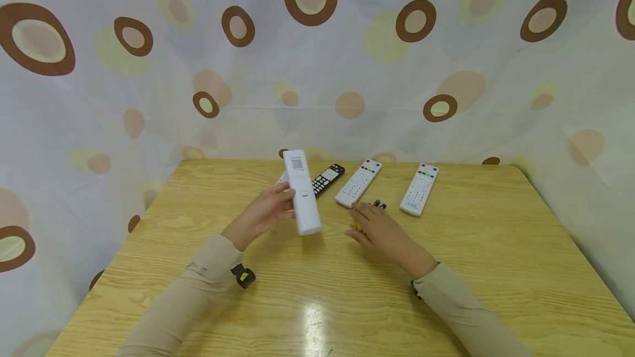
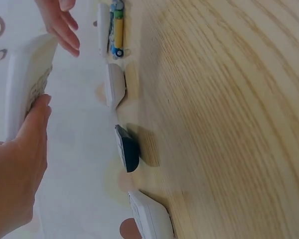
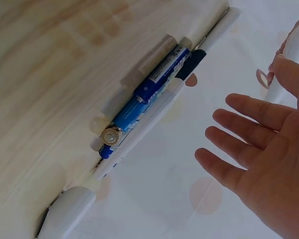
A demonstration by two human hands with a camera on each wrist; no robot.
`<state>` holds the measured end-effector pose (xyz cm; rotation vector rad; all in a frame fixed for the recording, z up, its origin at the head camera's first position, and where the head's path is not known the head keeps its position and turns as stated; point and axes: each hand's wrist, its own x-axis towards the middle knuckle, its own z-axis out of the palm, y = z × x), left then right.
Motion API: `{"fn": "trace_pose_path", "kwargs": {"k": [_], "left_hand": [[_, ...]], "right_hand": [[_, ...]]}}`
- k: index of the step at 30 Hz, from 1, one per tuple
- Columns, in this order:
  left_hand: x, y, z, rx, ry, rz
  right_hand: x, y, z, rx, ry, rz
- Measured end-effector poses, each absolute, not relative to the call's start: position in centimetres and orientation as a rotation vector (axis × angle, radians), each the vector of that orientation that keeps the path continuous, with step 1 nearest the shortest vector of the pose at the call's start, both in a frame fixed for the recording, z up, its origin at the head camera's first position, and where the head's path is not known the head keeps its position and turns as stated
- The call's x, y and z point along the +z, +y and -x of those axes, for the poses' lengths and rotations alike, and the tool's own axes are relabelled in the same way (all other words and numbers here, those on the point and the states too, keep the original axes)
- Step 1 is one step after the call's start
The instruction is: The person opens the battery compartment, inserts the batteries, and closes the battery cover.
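My left hand grips a white remote control raised above the wooden table. Its back, with a printed label near the top, faces the head camera, while its buttons show beside my fingers in the left wrist view. Several batteries lie together on the table, blue ones and a yellow one among them. In the head view, my right hand hovers over these batteries and partly covers them. Its fingers are spread and hold nothing in the right wrist view.
Behind the hands lie a black remote and a white remote, with another white remote farther right. One more white remote is mostly hidden behind the held one. A patterned curtain borders the table's back edge.
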<state>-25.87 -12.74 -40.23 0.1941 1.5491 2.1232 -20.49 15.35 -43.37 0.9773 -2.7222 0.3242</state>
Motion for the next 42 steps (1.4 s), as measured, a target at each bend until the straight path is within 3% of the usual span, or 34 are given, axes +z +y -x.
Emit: {"fn": "trace_pose_path", "kwargs": {"k": [42], "left_hand": [[-41.2, -10.2, 24.9, 1.995, 1.690, -0.160]], "right_hand": [[-41.0, 12.2, 20.5, 0.455, -2.551, -1.200]]}}
